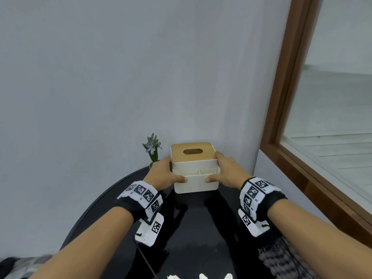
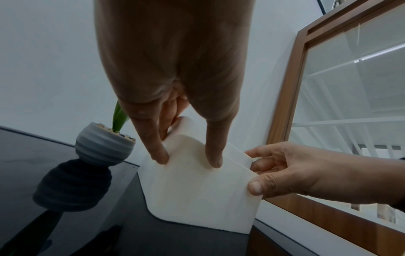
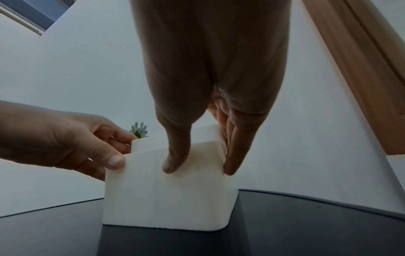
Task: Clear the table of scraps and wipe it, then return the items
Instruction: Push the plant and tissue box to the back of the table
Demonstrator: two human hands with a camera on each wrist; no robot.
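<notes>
A white tissue box [image 1: 196, 184] with a wooden lid and a front compartment stands on the black round table [image 1: 201, 228], near its far edge by the wall. My left hand [image 1: 163, 174] grips its left side, thumb on the front face. My right hand [image 1: 227, 172] grips the right side the same way. The left wrist view shows the box [image 2: 197, 194] under my left hand [image 2: 175, 69], with my right hand [image 2: 306, 173] at its far side. Seen from the right wrist, the box [image 3: 166, 199] sits flat on the table beneath my right hand [image 3: 208, 69]. Small white scraps [image 1: 203, 276] lie at the table's near edge.
A small potted plant [image 1: 152, 147] in a ribbed grey pot [image 2: 103, 147] stands just left of the box, close to my left hand. The grey wall is right behind. A wooden-framed window [image 1: 281, 117] runs along the right.
</notes>
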